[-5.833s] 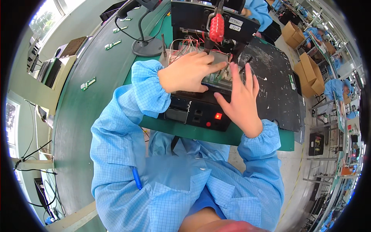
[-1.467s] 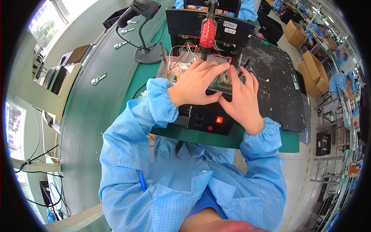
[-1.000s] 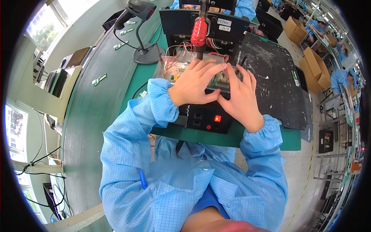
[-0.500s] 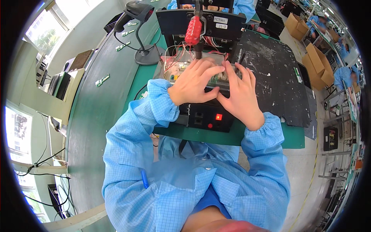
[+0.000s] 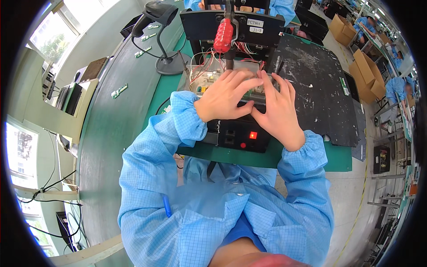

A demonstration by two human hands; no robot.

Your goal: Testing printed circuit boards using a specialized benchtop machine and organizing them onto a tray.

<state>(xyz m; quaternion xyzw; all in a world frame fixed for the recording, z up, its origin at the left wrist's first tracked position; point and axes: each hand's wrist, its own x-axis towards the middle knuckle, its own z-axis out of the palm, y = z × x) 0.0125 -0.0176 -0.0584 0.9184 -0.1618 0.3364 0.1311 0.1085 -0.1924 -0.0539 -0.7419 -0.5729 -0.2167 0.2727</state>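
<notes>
Both my hands are over the near part of a test fixture [image 5: 202, 82], a clear-topped bed with thin red and white wires. My left hand [image 5: 224, 95] arches across it, thumb apart from the index finger and its far fingertips blurred. Facing it, my right hand [image 5: 279, 104] has its fingers spread and bent down to the bed. The index fingers meet, and so do the thumbs nearly; a strip of the fixture shows between them. I see nothing held in either hand; what lies under the fingertips is hidden. Beyond them rises a red-gripped lever [image 5: 223, 35].
A black control box [image 5: 240, 141] with a lit red button faces me. Left of the fixture stands a scanner [image 5: 158, 18] on a stand. Small green circuit boards [image 5: 119, 91] lie on the green bench. At right are a scuffed black mat [image 5: 311, 80] and cardboard boxes [image 5: 368, 78]; people work beyond.
My left fingertips have shifted slightly and blur now, with the index finger reaching a little further right. My right hand stays nearly where it was.
</notes>
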